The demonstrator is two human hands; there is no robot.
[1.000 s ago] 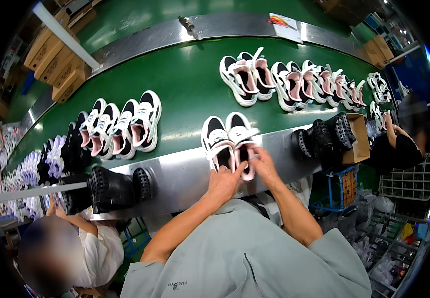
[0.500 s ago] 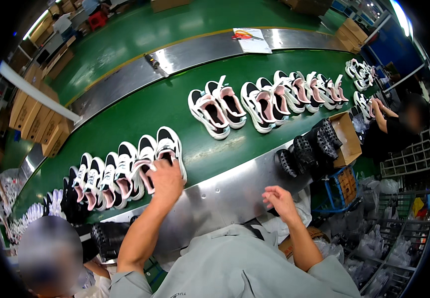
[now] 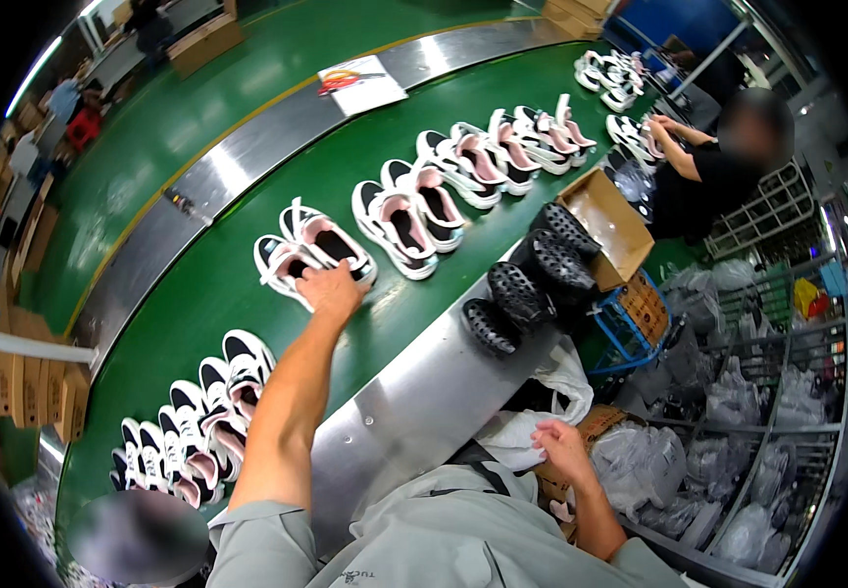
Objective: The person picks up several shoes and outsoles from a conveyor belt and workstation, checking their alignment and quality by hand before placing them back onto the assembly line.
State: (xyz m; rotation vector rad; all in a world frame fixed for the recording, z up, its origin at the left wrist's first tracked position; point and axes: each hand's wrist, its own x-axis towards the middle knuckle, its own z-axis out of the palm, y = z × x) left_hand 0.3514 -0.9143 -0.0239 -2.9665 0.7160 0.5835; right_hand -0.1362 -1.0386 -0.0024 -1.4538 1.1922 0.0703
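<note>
My left hand (image 3: 334, 287) reaches over the green belt to a pair of white, black and pink sneakers. Its fingers close on the heel collar of the nearer-left sneaker (image 3: 282, 265), its heel partly covered by my hand. Against the hand lies the other sneaker (image 3: 331, 238) of the pair. My right hand (image 3: 563, 446) hangs low by my body with loosely bent fingers apart, holding nothing, close to a white cloth or bag (image 3: 517, 438).
More sneakers (image 3: 406, 225) stand farther right, another row (image 3: 189, 421) at left. Black knobbly-soled objects (image 3: 522, 294) and an open carton (image 3: 610, 225) line the steel edge (image 3: 385, 412). A co-worker (image 3: 718, 157) handles shoes at far right. Scissors (image 3: 346, 80) lie on paper.
My left hand has left the sneaker at the end of the left row and now grips one of the middle pair. The view has turned right; my right hand has dropped nearer my body.
</note>
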